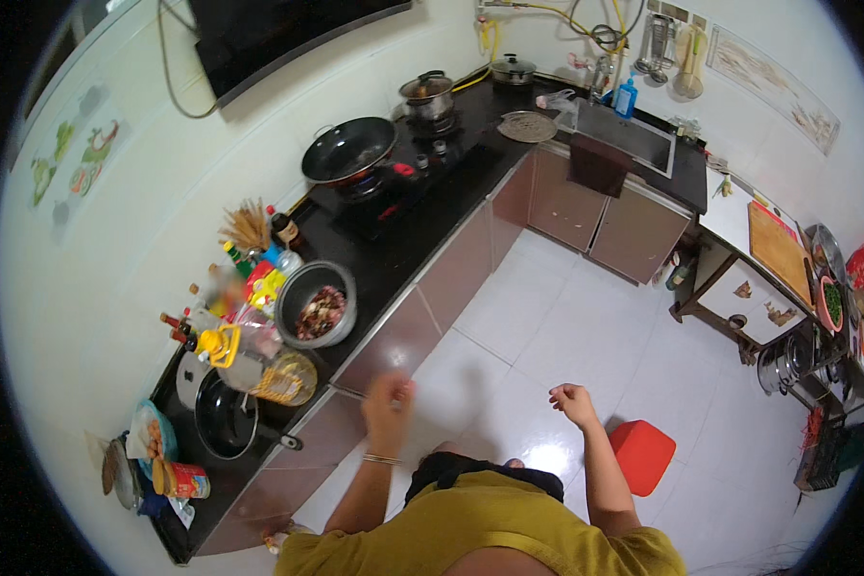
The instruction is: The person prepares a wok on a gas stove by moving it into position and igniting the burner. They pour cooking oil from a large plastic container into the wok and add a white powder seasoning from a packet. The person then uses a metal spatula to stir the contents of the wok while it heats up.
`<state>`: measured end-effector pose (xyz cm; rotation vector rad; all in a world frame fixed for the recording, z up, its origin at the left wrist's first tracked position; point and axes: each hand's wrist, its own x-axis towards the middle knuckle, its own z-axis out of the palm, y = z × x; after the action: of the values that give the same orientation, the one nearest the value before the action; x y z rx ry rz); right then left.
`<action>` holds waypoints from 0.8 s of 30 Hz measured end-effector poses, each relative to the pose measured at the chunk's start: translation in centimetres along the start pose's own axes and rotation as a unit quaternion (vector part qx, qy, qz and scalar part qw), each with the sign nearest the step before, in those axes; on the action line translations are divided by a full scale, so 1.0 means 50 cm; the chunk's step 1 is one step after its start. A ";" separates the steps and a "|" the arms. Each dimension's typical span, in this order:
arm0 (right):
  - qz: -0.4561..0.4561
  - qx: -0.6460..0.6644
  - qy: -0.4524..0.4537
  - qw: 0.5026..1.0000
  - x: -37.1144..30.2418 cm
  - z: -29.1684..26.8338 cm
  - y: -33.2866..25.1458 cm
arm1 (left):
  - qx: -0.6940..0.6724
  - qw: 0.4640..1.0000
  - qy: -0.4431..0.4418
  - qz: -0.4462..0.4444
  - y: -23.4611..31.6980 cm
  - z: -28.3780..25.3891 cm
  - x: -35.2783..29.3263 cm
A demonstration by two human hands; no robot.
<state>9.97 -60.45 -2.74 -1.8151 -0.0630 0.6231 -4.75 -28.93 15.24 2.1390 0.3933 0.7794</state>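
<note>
My left hand, with a bracelet at the wrist, hangs in front of the counter's brown doors. It is smeared by motion, so its fingers are hard to read. Over the pale floor my right hand has its fingers loosely curled in, and nothing shows in them. Closest to my left hand on the counter are a large oil bottle with a yellow handle and a grey pot holding reddish chopped pieces of food. Neither is touched. A small black pan lies left of the oil bottle.
The black counter carries a wok on a burner, a lidded pot and bottles. A sink is in the far corner. On the right stand a red stool and a side table with a cutting board.
</note>
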 end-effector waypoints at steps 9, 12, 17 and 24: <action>-0.025 -0.046 -0.001 0.999 0.241 -0.257 -0.025 | -0.021 0.911 -0.405 -0.074 0.042 0.476 0.074; -0.012 -0.064 0.038 0.997 0.319 -0.379 -0.046 | -0.015 0.909 -0.413 -0.052 -0.017 0.636 0.155; -0.012 -0.050 0.150 0.987 0.425 -0.636 -0.128 | -0.035 0.888 -0.458 -0.025 0.073 0.923 0.380; -0.082 0.006 0.231 0.969 0.690 -0.969 -0.195 | -0.096 0.916 -0.383 0.071 0.267 1.310 0.706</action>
<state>63.55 -87.53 2.65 -1.8779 0.1049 0.0741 64.81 -57.69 8.00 2.1066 -0.2484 0.0042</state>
